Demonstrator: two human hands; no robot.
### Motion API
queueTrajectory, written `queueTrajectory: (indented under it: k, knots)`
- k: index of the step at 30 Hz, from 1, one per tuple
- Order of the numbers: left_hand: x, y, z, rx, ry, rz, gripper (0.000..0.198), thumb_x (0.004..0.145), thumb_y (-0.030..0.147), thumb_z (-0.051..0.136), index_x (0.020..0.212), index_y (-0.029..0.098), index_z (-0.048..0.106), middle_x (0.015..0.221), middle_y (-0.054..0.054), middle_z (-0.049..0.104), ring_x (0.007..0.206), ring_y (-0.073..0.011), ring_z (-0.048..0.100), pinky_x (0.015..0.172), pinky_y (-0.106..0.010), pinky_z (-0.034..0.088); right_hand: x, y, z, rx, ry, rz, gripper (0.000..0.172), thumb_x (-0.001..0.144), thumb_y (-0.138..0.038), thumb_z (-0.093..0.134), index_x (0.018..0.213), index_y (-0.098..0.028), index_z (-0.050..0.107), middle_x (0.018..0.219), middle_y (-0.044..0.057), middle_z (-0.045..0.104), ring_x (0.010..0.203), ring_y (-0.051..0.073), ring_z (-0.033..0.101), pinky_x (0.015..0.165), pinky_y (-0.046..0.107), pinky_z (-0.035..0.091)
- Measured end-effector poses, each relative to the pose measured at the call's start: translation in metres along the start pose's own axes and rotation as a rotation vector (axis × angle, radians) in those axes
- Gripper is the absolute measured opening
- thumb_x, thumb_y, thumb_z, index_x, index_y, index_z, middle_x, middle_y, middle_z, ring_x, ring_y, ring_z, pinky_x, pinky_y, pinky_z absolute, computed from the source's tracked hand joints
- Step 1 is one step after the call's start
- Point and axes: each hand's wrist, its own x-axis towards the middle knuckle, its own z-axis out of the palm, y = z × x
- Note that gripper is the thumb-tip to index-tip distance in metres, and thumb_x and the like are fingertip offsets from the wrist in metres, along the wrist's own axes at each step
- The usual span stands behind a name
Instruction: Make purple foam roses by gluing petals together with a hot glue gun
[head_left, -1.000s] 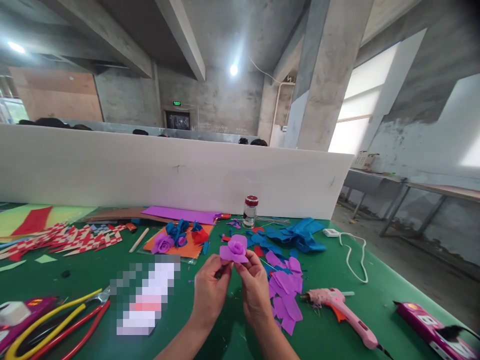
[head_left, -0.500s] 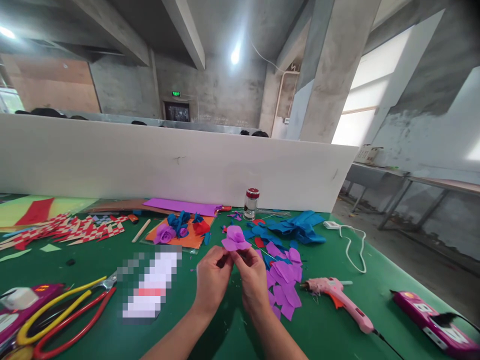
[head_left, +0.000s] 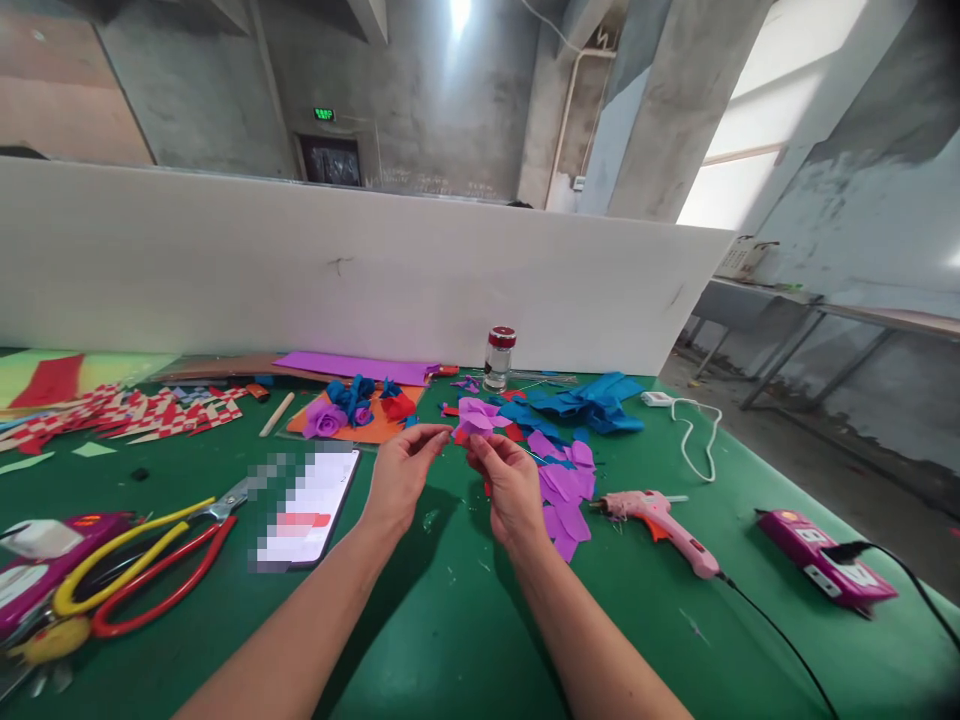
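Both my hands hold a purple paper rose (head_left: 477, 414) above the green table (head_left: 450, 620). My left hand (head_left: 401, 472) pinches the flower's left edge with thumb and forefinger. My right hand (head_left: 510, 485) grips it from below, fingers closed round its base. Loose purple petals (head_left: 564, 492) lie just right of my right hand. Blue paper scraps (head_left: 592, 402) lie beyond them.
A pink glue gun (head_left: 660, 516) lies to the right, its cord trailing off. A phone (head_left: 304, 506) and red and yellow scissors (head_left: 142, 580) lie to the left. Finished roses rest on an orange sheet (head_left: 356, 415). A small jar (head_left: 499, 358) stands by the white partition (head_left: 300, 270).
The view has tipped down and my arms have stretched forward. The rose has tilted away from me, and my left hand has shifted to pinch its edge.
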Motion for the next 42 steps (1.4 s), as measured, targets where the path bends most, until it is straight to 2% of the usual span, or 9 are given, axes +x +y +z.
queueTrajectory:
  k: [8, 13, 20, 29, 42]
  knots:
    - [0.0039, -0.0040, -0.0040, -0.094, -0.143, -0.092, 0.034, 0.063, 0.046, 0.078, 0.080, 0.017, 0.077, 0.070, -0.002, 0.068, 0.064, -0.0127, 0.050, 0.060, -0.024, 0.036, -0.0063, 0.0030, 0.0039, -0.066, -0.076, 0.050, 0.027, 0.062, -0.040, 0.081, 0.069, -0.016, 0.069, 0.065, 0.001, 0.067, 0.060, 0.012, 0.056, 0.061, 0.025, 0.045]
    - [0.0037, -0.0008, -0.0043, -0.129, -0.125, -0.109, 0.030, 0.059, 0.043, 0.080, 0.072, 0.017, 0.076, 0.067, -0.001, 0.067, 0.061, -0.0113, 0.046, 0.059, -0.024, 0.036, -0.0069, 0.0022, 0.0048, -0.097, -0.075, 0.065, 0.028, 0.062, -0.040, 0.080, 0.068, -0.016, 0.069, 0.064, 0.001, 0.067, 0.055, 0.010, 0.053, 0.057, 0.024, 0.043]
    - [0.0045, -0.0017, -0.0043, -0.180, -0.160, -0.171, 0.026, 0.056, 0.039, 0.081, 0.065, 0.016, 0.074, 0.067, -0.003, 0.067, 0.063, -0.0126, 0.051, 0.060, -0.025, 0.038, -0.0089, 0.0016, 0.0052, -0.133, -0.099, 0.052, 0.025, 0.064, -0.038, 0.079, 0.070, -0.015, 0.070, 0.065, 0.001, 0.067, 0.060, 0.012, 0.057, 0.062, 0.025, 0.045]
    - [0.0054, -0.0044, -0.0063, -0.324, -0.214, -0.238, 0.026, 0.057, 0.034, 0.083, 0.073, 0.015, 0.076, 0.074, -0.006, 0.069, 0.065, -0.0128, 0.054, 0.062, -0.026, 0.042, -0.0080, 0.0008, 0.0042, -0.172, -0.127, -0.006, 0.021, 0.068, -0.036, 0.076, 0.069, -0.017, 0.069, 0.063, 0.000, 0.066, 0.061, 0.013, 0.057, 0.064, 0.025, 0.045]
    - [0.0062, -0.0054, -0.0060, -0.301, -0.226, -0.223, 0.024, 0.056, 0.033, 0.085, 0.071, 0.016, 0.076, 0.073, -0.004, 0.069, 0.066, -0.0131, 0.053, 0.062, -0.026, 0.040, -0.0089, -0.0008, 0.0043, -0.207, -0.133, 0.005, 0.023, 0.066, -0.038, 0.076, 0.070, -0.017, 0.067, 0.062, -0.001, 0.064, 0.062, 0.013, 0.055, 0.064, 0.025, 0.043]
